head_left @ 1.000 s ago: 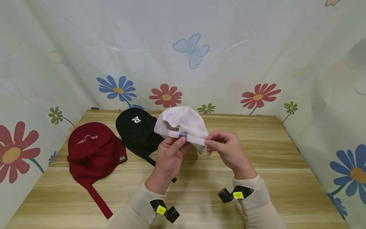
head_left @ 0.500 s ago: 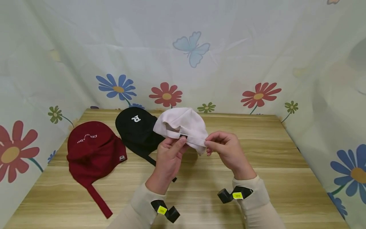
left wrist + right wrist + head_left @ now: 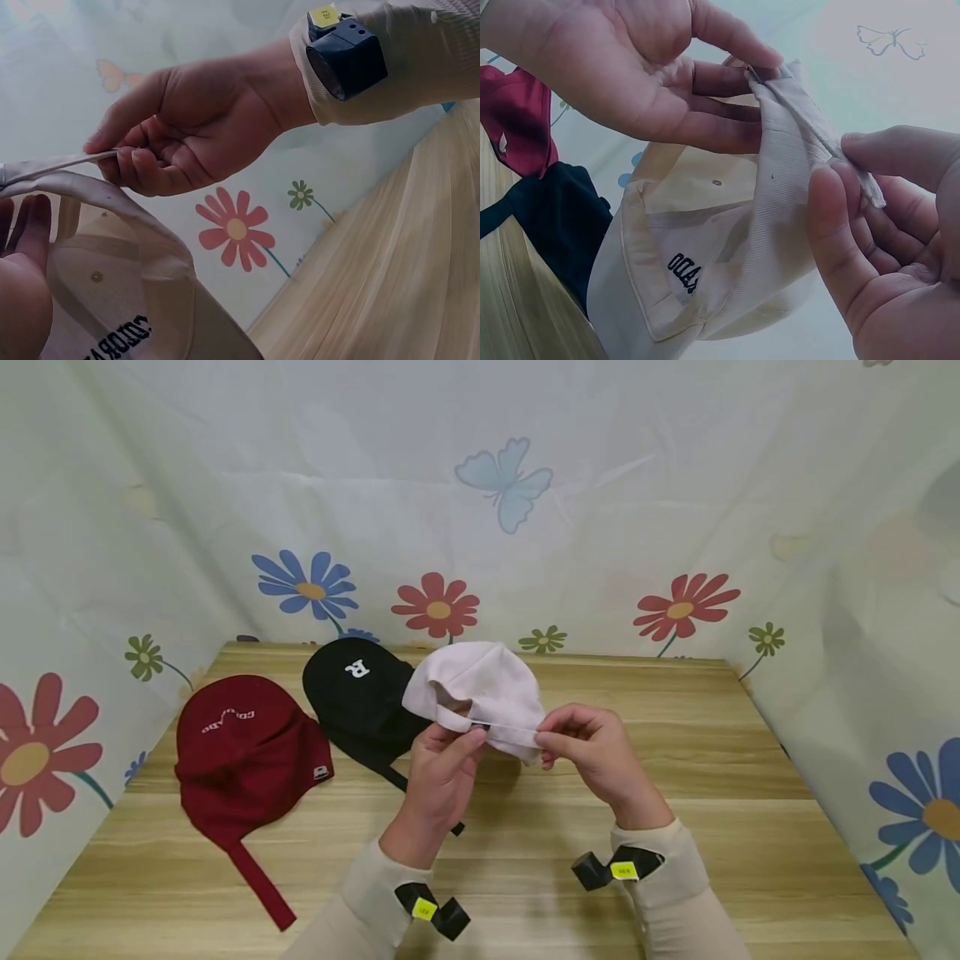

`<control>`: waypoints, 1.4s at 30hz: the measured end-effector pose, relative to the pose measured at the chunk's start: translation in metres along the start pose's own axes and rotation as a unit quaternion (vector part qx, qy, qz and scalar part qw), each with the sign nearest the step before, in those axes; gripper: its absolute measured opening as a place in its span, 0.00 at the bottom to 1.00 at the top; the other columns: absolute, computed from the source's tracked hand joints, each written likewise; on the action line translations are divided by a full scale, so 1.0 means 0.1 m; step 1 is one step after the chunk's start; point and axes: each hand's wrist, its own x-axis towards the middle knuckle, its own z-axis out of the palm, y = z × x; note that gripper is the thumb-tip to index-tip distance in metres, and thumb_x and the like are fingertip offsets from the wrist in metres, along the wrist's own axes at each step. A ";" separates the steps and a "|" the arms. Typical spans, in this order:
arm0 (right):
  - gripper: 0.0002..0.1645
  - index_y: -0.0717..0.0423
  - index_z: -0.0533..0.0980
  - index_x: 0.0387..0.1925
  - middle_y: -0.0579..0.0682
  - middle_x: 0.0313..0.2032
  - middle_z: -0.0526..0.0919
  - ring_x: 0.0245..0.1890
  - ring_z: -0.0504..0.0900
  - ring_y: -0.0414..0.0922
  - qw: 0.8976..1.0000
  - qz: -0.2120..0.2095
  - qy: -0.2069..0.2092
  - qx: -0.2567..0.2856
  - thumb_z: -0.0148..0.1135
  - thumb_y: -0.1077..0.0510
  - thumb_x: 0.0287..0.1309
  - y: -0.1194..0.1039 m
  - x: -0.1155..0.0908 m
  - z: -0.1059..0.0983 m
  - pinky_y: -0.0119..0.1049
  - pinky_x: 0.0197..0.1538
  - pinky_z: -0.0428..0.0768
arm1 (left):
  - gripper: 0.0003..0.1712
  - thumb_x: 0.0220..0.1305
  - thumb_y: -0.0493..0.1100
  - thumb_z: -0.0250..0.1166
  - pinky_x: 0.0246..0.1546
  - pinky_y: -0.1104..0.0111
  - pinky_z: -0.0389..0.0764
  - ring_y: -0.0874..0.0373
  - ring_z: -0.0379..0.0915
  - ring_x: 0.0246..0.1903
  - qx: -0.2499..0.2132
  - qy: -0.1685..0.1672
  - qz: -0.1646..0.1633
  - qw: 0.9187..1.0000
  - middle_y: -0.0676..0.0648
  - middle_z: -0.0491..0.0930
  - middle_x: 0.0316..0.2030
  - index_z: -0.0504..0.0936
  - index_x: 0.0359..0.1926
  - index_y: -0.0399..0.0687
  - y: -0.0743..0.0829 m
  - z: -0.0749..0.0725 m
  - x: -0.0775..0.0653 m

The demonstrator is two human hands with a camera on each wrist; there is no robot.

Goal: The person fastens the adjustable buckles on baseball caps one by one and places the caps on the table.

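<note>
A white baseball cap [image 3: 491, 672] is held up above the table, its back opening and adjustable strap turned towards me. My left hand [image 3: 438, 777] pinches the strap at its dark buckle [image 3: 482, 727], thumb in front and fingers behind. Between thumb and fingertips, my right hand [image 3: 592, 752] grips the strap's far end [image 3: 874, 191], which pokes out past the thumb in the right wrist view. From the buckle to that hand the strap [image 3: 802, 109] runs straight. Dark lettering [image 3: 116, 341] shows at the cap's inside in the left wrist view.
A black cap [image 3: 367, 702] lies left of the white one, partly overlapped by it in the head view, its strap running towards me. Further left is a dark red cap [image 3: 247, 752] with its strap trailing forward. All are over a wooden table [image 3: 720, 860] before a flowered curtain [image 3: 600, 527].
The strap has turned from flat-on to nearly edge-on, and its buckle end has dropped slightly with my left thumb. The cap's back opening looks wider. My right hand has barely moved.
</note>
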 end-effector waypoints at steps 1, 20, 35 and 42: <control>0.03 0.62 0.76 0.30 0.50 0.25 0.79 0.20 0.77 0.43 1.000 0.000 -0.001 -0.002 0.61 0.68 0.51 0.00 0.00 0.00 0.37 0.27 0.81 | 0.16 0.59 0.25 0.53 0.51 0.71 0.75 0.60 0.69 0.47 0.002 -0.008 0.003 1.000 0.50 0.74 0.46 0.79 0.42 0.44 0.00 -0.01 0.00; 0.14 0.63 0.77 0.34 0.50 0.24 0.79 0.24 0.78 0.48 0.983 0.017 0.016 -0.180 0.63 0.54 0.53 -0.30 0.30 -0.15 0.40 0.32 0.81 | 0.17 0.56 0.24 0.39 0.50 0.73 0.69 0.61 0.62 0.45 -0.070 -0.112 0.004 0.991 0.53 0.67 0.44 0.67 0.36 0.46 0.04 -0.05 0.02; 0.18 0.45 0.78 0.45 0.48 0.43 0.81 0.38 0.80 0.47 0.942 0.127 -0.095 -0.295 0.58 0.44 0.55 -0.51 1.08 -0.11 0.41 0.44 0.81 | 0.23 0.53 0.25 0.39 0.54 0.71 0.67 0.60 0.62 0.50 -0.095 -0.136 -0.007 0.986 0.52 0.65 0.50 0.64 0.48 0.47 0.05 -0.07 0.00; 0.17 0.46 0.81 0.39 0.49 0.38 0.81 0.37 0.79 0.47 0.929 0.160 -0.135 -0.305 0.58 0.41 0.55 -0.50 1.21 -0.01 0.37 0.41 0.81 | 0.27 0.53 0.24 0.38 0.54 0.72 0.67 0.61 0.61 0.49 -0.088 -0.141 -0.016 0.986 0.53 0.65 0.50 0.62 0.54 0.47 0.03 -0.08 -0.03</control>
